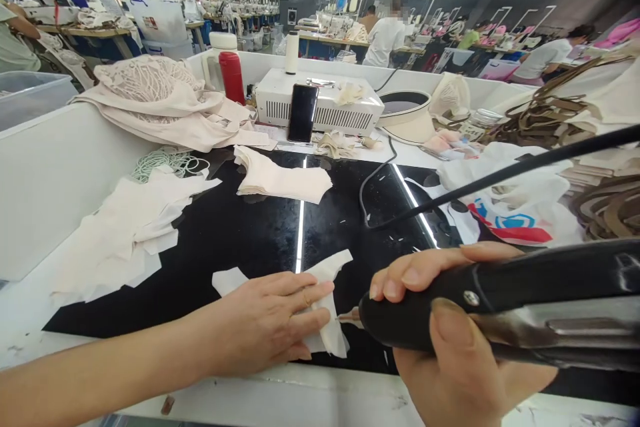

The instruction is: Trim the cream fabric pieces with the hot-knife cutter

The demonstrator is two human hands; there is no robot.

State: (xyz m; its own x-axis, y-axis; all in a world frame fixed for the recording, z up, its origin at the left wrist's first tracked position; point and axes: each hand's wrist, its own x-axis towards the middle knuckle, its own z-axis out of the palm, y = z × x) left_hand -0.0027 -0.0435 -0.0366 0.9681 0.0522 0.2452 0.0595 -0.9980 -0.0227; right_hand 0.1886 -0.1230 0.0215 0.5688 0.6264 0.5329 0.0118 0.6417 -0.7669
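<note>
Open black board (210, 233) left-centre, between left fabric pile (125, 233) and far fabric stack (285, 177); a hand could pass there. Right side obstructed: black cable (500, 175) slants across, plastic bag (515, 203) beyond. Far side blocked by white box (325, 107), phone (303, 113) upright in front. Near right, handheld tool (530, 287) bars the way; narrow gap between its body and left hand (285, 317).

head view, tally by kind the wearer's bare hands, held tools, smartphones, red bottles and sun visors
Black handheld tool with metal tip: 1
Bare hands: 2 (left hand on thin cream fabric, right hand gripping the tool)
Black upright smartphone: 1
Red cylindrical bottle: 1
Beige curved sun visor: 1
Total: 6
</note>
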